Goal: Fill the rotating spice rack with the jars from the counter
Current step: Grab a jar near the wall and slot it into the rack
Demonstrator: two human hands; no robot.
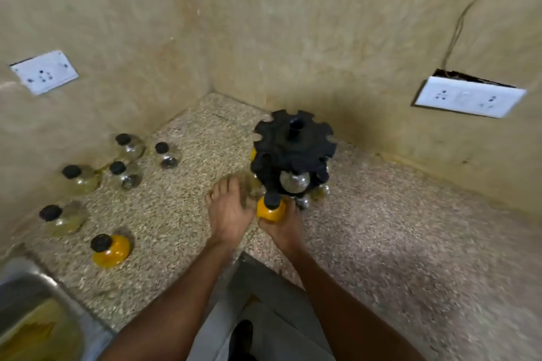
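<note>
The black rotating spice rack (294, 149) stands in the counter's corner with a few jars hanging in its lower tier. My right hand (283, 224) grips a yellow jar with a black cap (270, 208) at the rack's near side. My left hand (230, 208) reaches in beside it; its fingers are near a blurred clear jar (249, 184) at the rack's left, and contact is unclear. Several black-capped jars wait on the counter at left: clear ones (129, 145) (167, 154) (126, 174) (80, 177) (61, 218) and a yellow one (110, 249).
The speckled stone counter (381, 237) meets beige walls on two sides. White socket plates sit on the left wall (44, 72) and right wall (469, 97). A steel sink (32, 311) lies at the bottom left. The counter's front edge notches inward near my body.
</note>
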